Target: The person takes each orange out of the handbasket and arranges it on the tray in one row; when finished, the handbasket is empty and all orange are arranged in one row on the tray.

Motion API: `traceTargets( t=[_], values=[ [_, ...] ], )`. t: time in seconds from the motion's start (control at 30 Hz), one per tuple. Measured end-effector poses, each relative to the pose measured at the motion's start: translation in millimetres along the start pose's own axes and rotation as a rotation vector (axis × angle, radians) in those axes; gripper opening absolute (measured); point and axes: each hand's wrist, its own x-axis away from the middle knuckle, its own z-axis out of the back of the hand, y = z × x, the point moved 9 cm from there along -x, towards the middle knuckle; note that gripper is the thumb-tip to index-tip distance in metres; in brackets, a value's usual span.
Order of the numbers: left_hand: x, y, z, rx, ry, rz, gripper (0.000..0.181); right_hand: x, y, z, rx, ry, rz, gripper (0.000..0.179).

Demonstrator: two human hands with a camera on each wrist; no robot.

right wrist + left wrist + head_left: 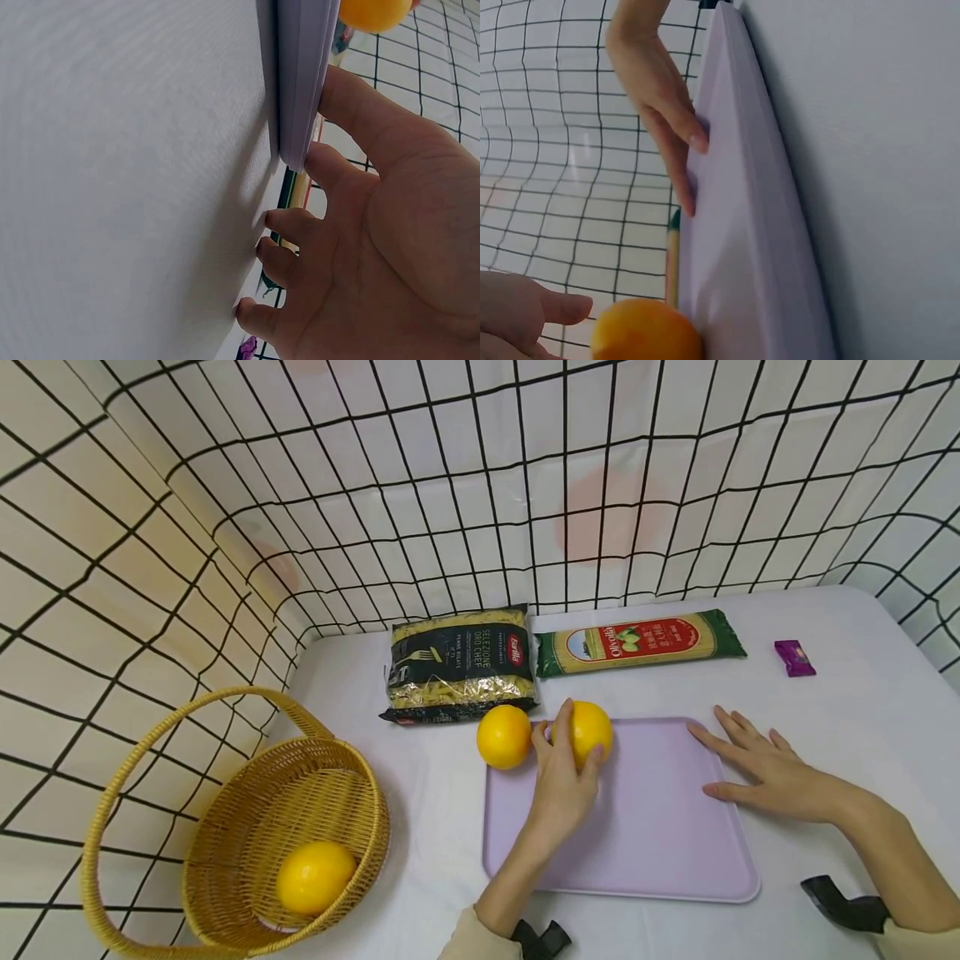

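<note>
A smooth orange [595,732] is on the lilac tray [652,827], near its back left. My left hand [561,793] is around the near left of this orange, fingers spread over its side. In the left wrist view, the straight thumb [568,308] stands slightly apart from the orange [646,331]. A second orange [504,737] sits at the tray's back left corner, just left of my left fingertips. My right hand [776,772] lies spread at the tray's right edge. In the right wrist view its thumb and index finger touch the rim, the other fingertips reaching the tablecloth.
A wicker basket [375,793] with a tall handle stands at the left, holding another orange [316,877]. Behind the tray lie a penne bag [459,664], a spaghetti pack [637,643] and a small purple packet [794,658]. Black wire mesh [480,485] borders the table.
</note>
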Motion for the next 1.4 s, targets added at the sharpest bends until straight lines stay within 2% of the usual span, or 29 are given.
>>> traceTargets(
  t=[0.2,0.3,0.47,0.57,0.63,0.73,0.87,1.03,1.27,1.4],
  values=[
    [13.1,13.4,7.8,-0.134,-0.037,-0.029,0.073,-1.1,-0.8,1.6,0.007,0.002,0.001,0.09],
    [21.9,19.7,15.1,-0.154,-0.084,-0.023,0.078,-1.3,-0.8,2.3,0.008,0.004,0.0,0.09],
    [36.0,25.8,33.2,-0.117,-0.199,-0.005,0.082,-1.7,-0.4,2.4,0.006,0.003,0.003,0.09],
    [40.5,28.5,49.2,-0.065,-0.252,-0.043,0.076,-2.5,-0.3,1.7,-0.003,-0.001,0.008,0.09],
    [42.1,28.7,63.4,-0.041,-0.264,-0.065,0.074,-3.2,-0.3,1.1,-0.007,-0.004,0.01,0.09],
    [43.0,27.6,88.5,-0.034,-0.245,-0.091,0.068,-4.0,0.0,0.3,-0.009,-0.009,0.007,0.09],
    [43.6,24.5,126.5,-0.054,-0.179,-0.098,0.058,-3.7,0.3,0.2,-0.005,-0.008,0.004,0.09],
    [45.1,16.0,169.8,-0.106,-0.108,-0.062,0.05,-2.1,1.6,-0.3,-0.004,-0.006,-0.002,0.09],
    [52.8,4.7,215.2,-0.159,-0.065,-0.05,0.051,-1.7,2.4,-0.8,0.002,-0.004,-0.004,0.09],
    [58.7,-4.3,242.9,-0.207,-0.06,-0.006,0.053,-2.1,1.6,-0.8,0.004,-0.004,0.001,0.09]
  ],
)
